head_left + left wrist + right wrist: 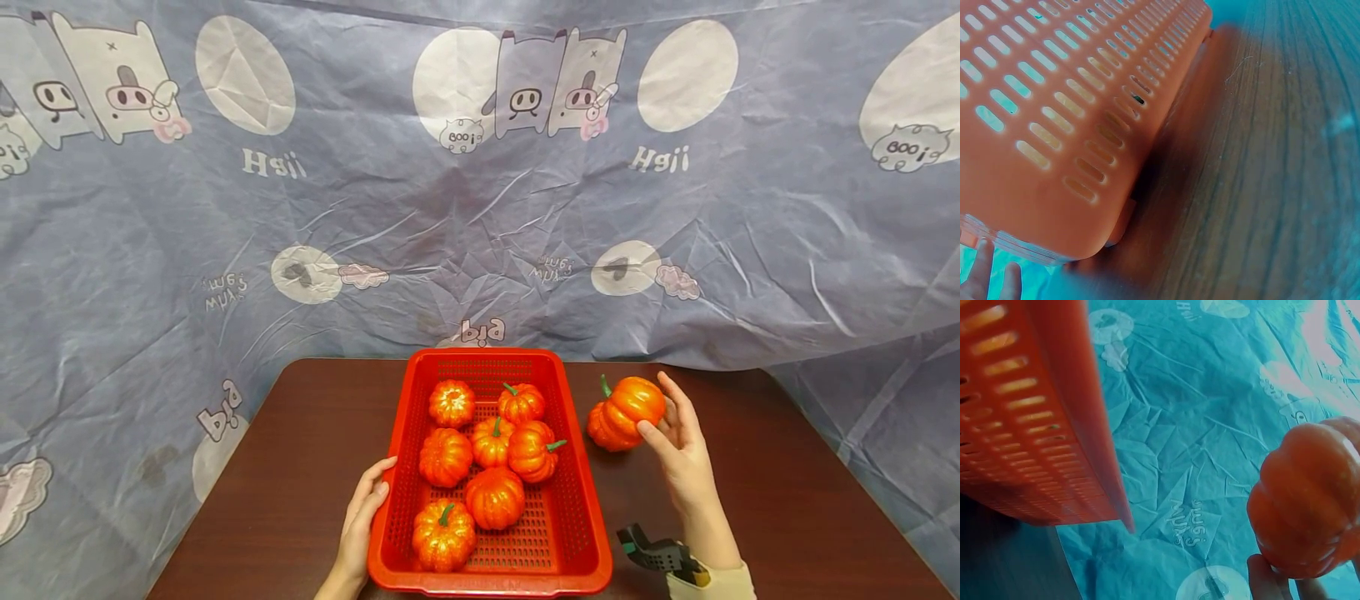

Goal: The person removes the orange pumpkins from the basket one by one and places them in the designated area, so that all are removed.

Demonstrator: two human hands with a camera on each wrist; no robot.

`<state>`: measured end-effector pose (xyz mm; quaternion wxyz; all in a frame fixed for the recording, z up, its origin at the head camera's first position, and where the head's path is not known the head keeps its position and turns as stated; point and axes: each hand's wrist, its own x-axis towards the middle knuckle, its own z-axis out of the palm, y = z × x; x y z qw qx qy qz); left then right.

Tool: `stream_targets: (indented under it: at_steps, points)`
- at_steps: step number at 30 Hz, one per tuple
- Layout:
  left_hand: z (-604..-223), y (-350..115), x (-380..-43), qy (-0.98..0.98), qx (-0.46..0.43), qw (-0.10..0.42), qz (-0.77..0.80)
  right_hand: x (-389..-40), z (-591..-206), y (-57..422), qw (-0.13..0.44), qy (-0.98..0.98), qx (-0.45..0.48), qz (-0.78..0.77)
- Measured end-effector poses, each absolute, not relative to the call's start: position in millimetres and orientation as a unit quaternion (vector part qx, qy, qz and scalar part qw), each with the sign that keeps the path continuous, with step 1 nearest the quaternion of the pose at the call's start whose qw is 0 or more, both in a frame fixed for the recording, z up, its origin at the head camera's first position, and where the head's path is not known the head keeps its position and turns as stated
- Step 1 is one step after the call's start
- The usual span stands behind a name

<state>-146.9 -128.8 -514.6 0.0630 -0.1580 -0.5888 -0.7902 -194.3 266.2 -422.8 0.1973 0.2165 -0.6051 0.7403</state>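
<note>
A red plastic basket holds several shiny orange pumpkins, among them one pumpkin with a green stem at the near left. My left hand touches the left rim from outside, fingers fairly straight; in the left wrist view its fingertips reach the rim. Right of the basket, my right hand grips an orange pumpkin between thumb and fingers. A second rounded orange part overlaps it; whether that is a separate pumpkin I cannot tell. The right wrist view shows the held pumpkin near the right edge.
The basket stands on a dark brown table. Behind the table hangs a wrinkled blue-grey cloth with cartoon prints. A black device is strapped at my right wrist. Slotted basket walls rise left of the right hand.
</note>
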Motion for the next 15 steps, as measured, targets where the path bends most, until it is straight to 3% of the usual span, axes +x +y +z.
stream_targets:
  at_steps: [15]
  points:
    - [-516.1,-128.5,-148.2,-0.587,-0.167,0.076,-0.788,-194.4,-429.5,276.0,0.220,-0.581,0.156,0.768]
